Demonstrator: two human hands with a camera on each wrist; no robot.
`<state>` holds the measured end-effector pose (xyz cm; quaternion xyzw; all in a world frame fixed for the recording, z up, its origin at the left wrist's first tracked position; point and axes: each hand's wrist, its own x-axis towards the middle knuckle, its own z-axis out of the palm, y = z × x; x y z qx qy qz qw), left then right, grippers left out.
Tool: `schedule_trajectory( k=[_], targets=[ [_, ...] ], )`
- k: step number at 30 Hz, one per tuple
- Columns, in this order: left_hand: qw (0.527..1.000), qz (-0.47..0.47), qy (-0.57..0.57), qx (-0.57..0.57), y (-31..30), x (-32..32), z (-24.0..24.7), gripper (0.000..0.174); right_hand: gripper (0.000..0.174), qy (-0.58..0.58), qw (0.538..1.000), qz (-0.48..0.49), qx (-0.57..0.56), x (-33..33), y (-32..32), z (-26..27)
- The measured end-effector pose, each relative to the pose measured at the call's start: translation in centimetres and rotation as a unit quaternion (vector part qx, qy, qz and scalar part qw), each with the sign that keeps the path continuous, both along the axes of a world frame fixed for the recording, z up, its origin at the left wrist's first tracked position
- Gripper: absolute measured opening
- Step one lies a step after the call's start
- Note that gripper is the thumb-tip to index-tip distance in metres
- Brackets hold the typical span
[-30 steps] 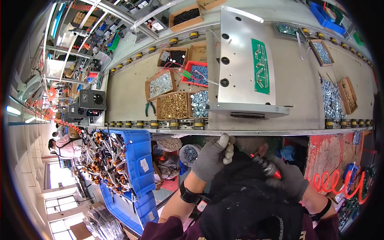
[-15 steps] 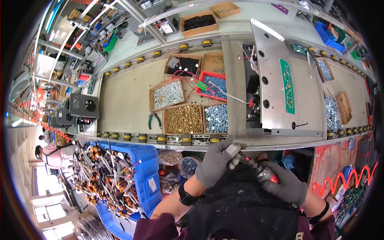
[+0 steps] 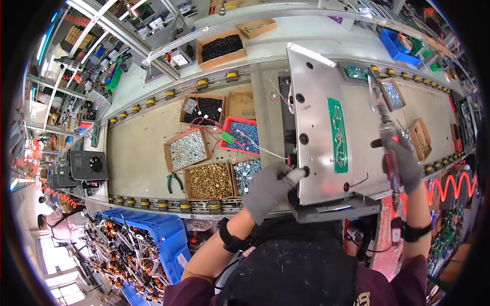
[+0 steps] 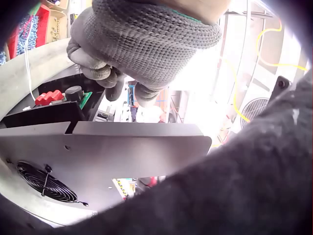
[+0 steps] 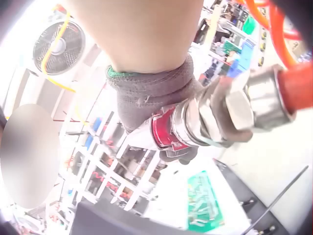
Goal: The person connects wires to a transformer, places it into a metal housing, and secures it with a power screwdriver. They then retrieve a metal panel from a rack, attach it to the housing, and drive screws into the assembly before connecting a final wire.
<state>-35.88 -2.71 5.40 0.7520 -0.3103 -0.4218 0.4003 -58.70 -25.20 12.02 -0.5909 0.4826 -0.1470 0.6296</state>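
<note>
A metal chassis has an upright silver panel point(image 3: 316, 132) bearing a green circuit board point(image 3: 337, 135). My gloved left hand point(image 3: 268, 191) is at the panel's lower left edge, fingers bent; whether they pinch something small is hidden. In the left wrist view, that hand point(image 4: 132, 49) hangs over the chassis, above its grey end plate with a fan grille point(image 4: 46, 181). My gloved right hand point(image 3: 403, 163) grips a power screwdriver point(image 3: 386, 127) right of the panel, its bit pointing up and away. The right wrist view shows the tool's metal fitting point(image 5: 215, 115) and red hose.
Left of the chassis are boxes of brass screws point(image 3: 210, 182), silver screws point(image 3: 188, 150) and black parts point(image 3: 209, 109), a red tray point(image 3: 224, 125) and pliers point(image 3: 174, 182). A blue crate point(image 3: 171, 232) of wired coils stands below the bench's left part. A coiled red hose point(image 3: 454, 188) hangs at right.
My left hand has moved from the screwdriver's tip in front of my body to the panel's edge. My right hand has carried the screwdriver up and to the right, over the bench.
</note>
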Motion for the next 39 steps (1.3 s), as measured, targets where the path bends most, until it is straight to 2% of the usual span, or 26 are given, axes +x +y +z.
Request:
schedule_trajectory(
  k=[1, 2, 3, 6, 9, 11, 13, 15, 17, 19, 23, 24, 27, 29, 31, 33, 35, 36, 37, 39],
  targets=[
    [0.999, -0.005, 0.029, 0.023, -0.6, -0.1, -0.2, 0.049, 0.038, 0.006, 0.999, -0.013, 0.034, 0.9, -1.6, -2.8],
    [0.998, -0.022, -0.023, 0.063, -1.0, -0.1, 0.8, 0.048, 0.037, -0.004, 0.998, 0.001, 0.065, 1.0, -3.5, -6.4],
    [0.997, -0.011, -0.025, 0.068, -1.4, -0.1, 1.3, 0.048, 0.031, -0.020, 0.997, 0.012, 0.079, 1.3, -4.6, -9.2],
    [0.988, -0.032, -0.053, 0.143, -1.8, -0.7, 2.6, 0.040, 0.027, -0.026, 0.986, 0.017, 0.164, 2.7, -6.0, -12.1],
    [0.982, -0.064, -0.073, 0.163, -2.0, -0.3, 3.6, 0.039, 0.027, -0.003, 0.975, 0.035, 0.220, 4.4, -6.3, -12.1],
    [0.978, -0.070, -0.078, 0.180, -2.0, -0.1, 3.2, 0.040, 0.028, -0.031, 0.986, 0.005, 0.164, 5.4, -5.8, -11.6],
    [0.980, -0.067, -0.058, 0.178, -1.4, 0.1, 2.6, 0.041, 0.026, -0.029, 0.989, 0.027, 0.146, 6.2, -5.0, -9.8],
    [0.981, -0.045, -0.045, 0.182, -1.1, 0.0, 2.0, 0.041, 0.024, -0.081, 0.993, 0.060, 0.054, 5.9, -4.3, -9.8],
    [0.967, -0.041, -0.107, 0.228, -1.2, 0.7, 1.4, 0.040, 0.029, -0.070, 0.994, 0.060, 0.053, 6.3, -4.1, -8.8],
    [0.966, -0.036, -0.107, 0.231, -0.5, 0.7, 0.2, 0.038, 0.036, -0.086, 0.993, 0.016, 0.076, 6.5, -3.5, -6.7],
    [0.973, -0.045, -0.117, 0.193, 0.0, 1.3, 0.2, 0.036, 0.042, -0.071, 0.995, 0.034, 0.059, 8.2, -3.2, -4.5],
    [0.973, -0.052, -0.119, 0.190, 0.2, 1.5, 0.1, 0.036, 0.042, -0.064, 0.995, 0.068, 0.042, 8.2, -3.5, -4.8],
    [0.975, -0.098, -0.100, 0.173, 0.5, 2.0, -1.0, 0.037, 0.043, -0.046, 0.996, 0.048, 0.057, 7.2, -3.3, -6.5],
    [0.970, -0.137, -0.107, 0.168, 0.4, 2.1, -1.2, 0.040, 0.041, -0.034, 0.997, 0.014, 0.061, 5.9, -2.6, -7.0],
    [0.965, -0.162, -0.075, 0.190, -0.1, 2.6, -1.0, 0.042, 0.037, -0.035, 0.992, -0.047, 0.115, 4.9, -2.0, -7.2],
    [0.960, -0.174, -0.056, 0.211, 0.0, 2.2, -1.5, 0.042, 0.040, 0.001, 0.995, -0.046, 0.085, 4.9, -1.7, -6.9],
    [0.959, -0.188, -0.040, 0.210, 0.2, 2.0, -2.5, 0.042, 0.040, -0.011, 0.997, -0.047, 0.057, 4.2, -2.0, -7.4],
    [0.962, -0.193, -0.036, 0.192, 0.1, 1.9, -2.5, 0.043, 0.039, -0.003, 0.997, -0.071, 0.040, 3.8, -1.7, -6.7],
    [0.964, -0.201, -0.033, 0.172, -0.1, 1.9, -2.4, 0.045, 0.041, 0.001, 0.998, -0.044, 0.036, 2.2, -1.8, -6.3],
    [0.957, -0.233, -0.032, 0.171, -1.0, 2.3, -1.8, 0.046, 0.042, -0.053, 0.995, -0.080, -0.030, -1.0, -0.7, -5.4]
  ],
)
